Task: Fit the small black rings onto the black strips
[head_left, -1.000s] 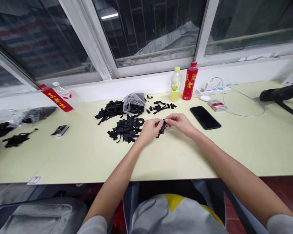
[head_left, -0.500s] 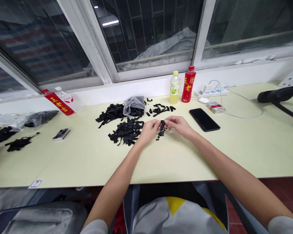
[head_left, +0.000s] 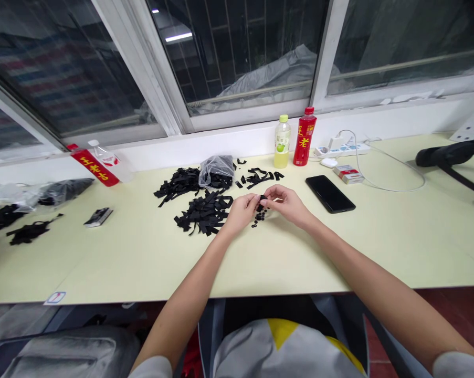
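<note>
Between my left hand (head_left: 242, 211) and my right hand (head_left: 286, 203) is a short black fabric strip (head_left: 261, 205), partly covered by fingers. Both hands are closed in pinches on it, fingertips almost meeting. Small black rings (head_left: 259, 216) lie scattered on the table just below the strip. Left of my left hand spreads a pile of black fabric strips (head_left: 205, 212), and a second pile (head_left: 179, 181) lies behind it beside a clear plastic bag (head_left: 216, 170). A few looped black pieces (head_left: 256, 177) rest beyond my hands.
A phone (head_left: 330, 193) and a cigarette pack (head_left: 348, 174) lie right of my hands. A yellow-green bottle (head_left: 282, 143) and a red bottle (head_left: 305, 137) stand by the window. A power strip (head_left: 341, 150) with a white cable sits farther right. More black strips (head_left: 30, 232) lie far left.
My right hand has moved slightly left, its fingers closing over more of the black strip. Less of the strip shows now. My left hand stays nearly in place.
</note>
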Motion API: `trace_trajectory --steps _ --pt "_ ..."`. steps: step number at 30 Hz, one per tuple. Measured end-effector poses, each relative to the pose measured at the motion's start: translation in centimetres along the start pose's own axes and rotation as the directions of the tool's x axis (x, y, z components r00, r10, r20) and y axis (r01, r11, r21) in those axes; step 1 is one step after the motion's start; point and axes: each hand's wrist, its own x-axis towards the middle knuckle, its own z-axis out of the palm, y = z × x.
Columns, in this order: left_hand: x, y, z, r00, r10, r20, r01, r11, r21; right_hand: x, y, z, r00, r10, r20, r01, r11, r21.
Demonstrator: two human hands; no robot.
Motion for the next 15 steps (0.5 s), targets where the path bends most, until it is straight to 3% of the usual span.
trace_trajectory --steps 9,15 --pt "0.2 0.4 0.1 0.997 -0.068 0.033 0.071 0.989 -0.133 0.2 0.4 -0.7 0.999 -0.042 -0.005 0.041 0.998 -0.054" --pt "0.0 1.0 0.1 0.996 -0.081 0.041 0.086 0.987 -0.138 0.0 0.2 -0.9 0.999 -0.053 0.009 0.053 0.997 -0.058"
